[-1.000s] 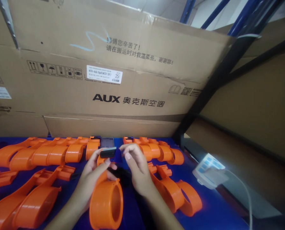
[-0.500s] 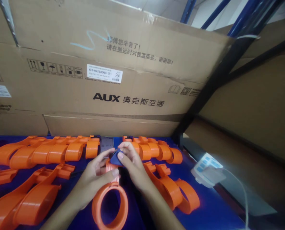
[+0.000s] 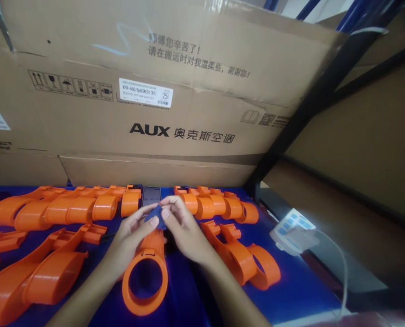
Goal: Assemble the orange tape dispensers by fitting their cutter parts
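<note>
In front of me, an orange plastic tape dispenser [image 3: 145, 290] points its round ring toward me. A small dark blue piece [image 3: 157, 217] lies over its far end; its material is unclear. My left hand [image 3: 129, 238] closes round that end, thumb pressed on the blue piece and fingers partly hidden behind. With thumb and fingers, my right hand [image 3: 183, 229] pinches the blue piece from the right. Just beyond my fingertips a phone [image 3: 152, 196] with digits on its screen rests on the blue surface.
Rows of orange dispensers [image 3: 57, 277] lie at left, with more dispensers [image 3: 239, 259] at right, on the blue tabletop [image 3: 297, 290]. A large cardboard box [image 3: 195, 159] walls off the back. At right stand a dark metal post [image 3: 311, 100] and a white power strip [image 3: 292, 231] with its cable.
The dispenser has tilted, so its ring faces me more directly and sits slightly left. My left thumb has moved from the orange handle onto the blue piece. The view has shifted slightly.
</note>
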`<state>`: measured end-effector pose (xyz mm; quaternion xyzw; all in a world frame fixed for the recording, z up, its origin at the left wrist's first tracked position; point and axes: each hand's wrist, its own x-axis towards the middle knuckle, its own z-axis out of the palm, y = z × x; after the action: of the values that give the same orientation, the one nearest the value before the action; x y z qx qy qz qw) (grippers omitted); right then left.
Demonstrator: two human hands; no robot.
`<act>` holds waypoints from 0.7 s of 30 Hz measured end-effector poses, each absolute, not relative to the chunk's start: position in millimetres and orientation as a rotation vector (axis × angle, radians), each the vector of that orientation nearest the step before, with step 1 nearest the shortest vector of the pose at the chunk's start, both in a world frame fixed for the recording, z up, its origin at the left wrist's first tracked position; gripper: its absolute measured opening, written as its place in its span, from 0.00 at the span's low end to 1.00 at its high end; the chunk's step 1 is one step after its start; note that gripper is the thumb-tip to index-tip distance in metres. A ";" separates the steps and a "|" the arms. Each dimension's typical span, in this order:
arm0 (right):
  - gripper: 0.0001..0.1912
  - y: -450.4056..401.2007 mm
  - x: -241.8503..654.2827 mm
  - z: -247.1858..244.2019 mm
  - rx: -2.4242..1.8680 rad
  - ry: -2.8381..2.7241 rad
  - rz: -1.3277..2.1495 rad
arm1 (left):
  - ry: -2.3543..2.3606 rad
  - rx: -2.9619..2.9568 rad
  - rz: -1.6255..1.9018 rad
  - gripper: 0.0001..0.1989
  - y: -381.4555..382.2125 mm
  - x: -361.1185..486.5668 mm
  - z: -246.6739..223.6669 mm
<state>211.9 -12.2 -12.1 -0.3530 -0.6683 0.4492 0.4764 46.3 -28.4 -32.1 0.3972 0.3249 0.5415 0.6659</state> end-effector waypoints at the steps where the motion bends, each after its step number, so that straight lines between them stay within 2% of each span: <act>1: 0.12 -10.6 215.8 -10.6 -0.897 -1.657 1.035 | 0.729 0.846 1.207 0.24 -29.5 45.6 -30.0; 4: 0.15 -7.9 233.0 -4.7 -1.094 -1.788 0.724 | 0.712 0.706 1.156 0.28 -33.2 42.0 -21.9; 7: 0.11 -13.8 250.9 3.0 -1.265 -2.030 0.533 | 0.670 0.630 1.113 0.33 -35.4 37.8 -15.8; 9: 0.06 -20.8 258.7 6.8 -1.263 -2.226 0.557 | 0.639 0.601 1.103 0.34 -35.4 36.4 -14.5; 12: 0.12 -28.3 262.5 8.1 -1.215 -2.384 0.634 | 0.607 0.586 1.104 0.33 -34.4 36.3 -15.3; 16: 0.14 -28.2 261.1 7.1 -1.161 -2.328 0.755 | 0.595 0.588 1.091 0.32 -34.0 36.9 -15.2; 21: 0.11 -23.6 266.5 11.3 -1.168 -2.177 1.044 | 0.637 0.626 1.118 0.31 -34.3 37.9 -11.9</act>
<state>266.5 -23.6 11.3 -0.4242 -0.7903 0.3791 0.2276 37.9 -34.3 -11.9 0.2868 0.2918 0.5126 0.7549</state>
